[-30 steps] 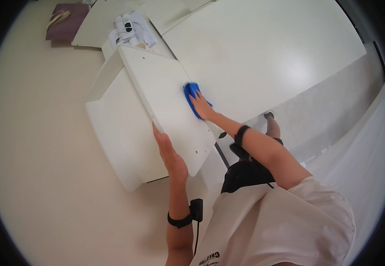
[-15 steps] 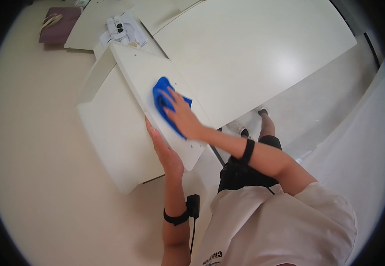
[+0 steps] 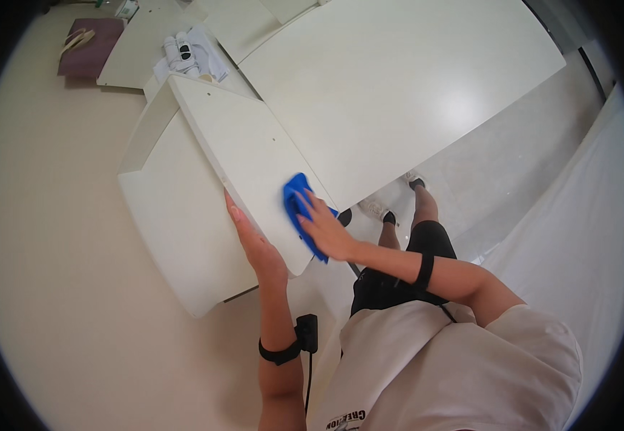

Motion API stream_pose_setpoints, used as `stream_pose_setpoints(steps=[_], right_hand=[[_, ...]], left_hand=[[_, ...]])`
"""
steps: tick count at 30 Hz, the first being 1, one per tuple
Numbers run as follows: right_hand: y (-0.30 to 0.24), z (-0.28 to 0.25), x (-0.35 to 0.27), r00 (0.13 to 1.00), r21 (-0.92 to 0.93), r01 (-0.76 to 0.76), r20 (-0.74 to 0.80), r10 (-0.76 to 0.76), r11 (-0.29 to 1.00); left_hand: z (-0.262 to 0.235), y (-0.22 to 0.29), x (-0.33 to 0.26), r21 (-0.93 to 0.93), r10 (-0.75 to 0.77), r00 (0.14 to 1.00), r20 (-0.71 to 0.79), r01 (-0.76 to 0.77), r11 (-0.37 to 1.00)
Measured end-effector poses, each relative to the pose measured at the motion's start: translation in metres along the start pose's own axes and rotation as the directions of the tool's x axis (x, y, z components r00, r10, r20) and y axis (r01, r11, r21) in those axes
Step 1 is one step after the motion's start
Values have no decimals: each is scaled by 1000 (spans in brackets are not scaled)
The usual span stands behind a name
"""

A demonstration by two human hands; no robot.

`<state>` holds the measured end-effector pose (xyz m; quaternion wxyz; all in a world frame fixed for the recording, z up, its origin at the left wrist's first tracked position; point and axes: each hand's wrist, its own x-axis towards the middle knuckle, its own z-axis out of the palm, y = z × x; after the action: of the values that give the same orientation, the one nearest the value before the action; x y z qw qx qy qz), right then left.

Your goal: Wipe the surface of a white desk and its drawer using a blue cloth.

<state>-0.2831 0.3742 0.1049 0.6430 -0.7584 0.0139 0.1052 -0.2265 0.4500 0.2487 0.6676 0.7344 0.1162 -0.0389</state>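
Note:
My right hand (image 3: pixel 328 231) presses a blue cloth (image 3: pixel 294 197) against the top of a white panel (image 3: pixel 251 144), near the panel's near right corner. The cloth is bunched under its fingers and partly hidden by them. Along the panel's left edge lies my left hand (image 3: pixel 260 251), its palm and stretched fingers against the side; some of its fingers are hidden. The panel is long and narrow, with small dark holes in its face, and it joins a white cabinet-like body (image 3: pixel 182 215) on the left.
A large white tabletop (image 3: pixel 398 86) adjoins the panel on the right. White papers and a white device (image 3: pixel 182 52) lie beyond its far end. At the far left is a purple bag (image 3: pixel 96 54) with pale handles. White fabric (image 3: pixel 563 237) hangs on the right.
My right hand has slid the blue cloth along the panel toward me and to the right. My left hand stays at the panel's edge. The view has shifted slightly.

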Motion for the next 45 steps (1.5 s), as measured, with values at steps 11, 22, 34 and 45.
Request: stream_pose_setpoints(steps=[11,22,34,45], right_hand=[[12,9,133,963,-452,259,47,-267,854],[-26,0,-1,986,20,162,-47,-161,987],[88,22,133,981,-480,183,151,-124,858],[-42,12,11,973,44,223,-78,-219,974]], left_hand=[[2,2,-1,-21,6,1000,-8,-6,1000],[0,-3,1,-62,26,1000,-15,-27,998],[6,12,-2,126,33,999,-19,-30,992],[10,15,3,515,40,997,-62,-3,857]])
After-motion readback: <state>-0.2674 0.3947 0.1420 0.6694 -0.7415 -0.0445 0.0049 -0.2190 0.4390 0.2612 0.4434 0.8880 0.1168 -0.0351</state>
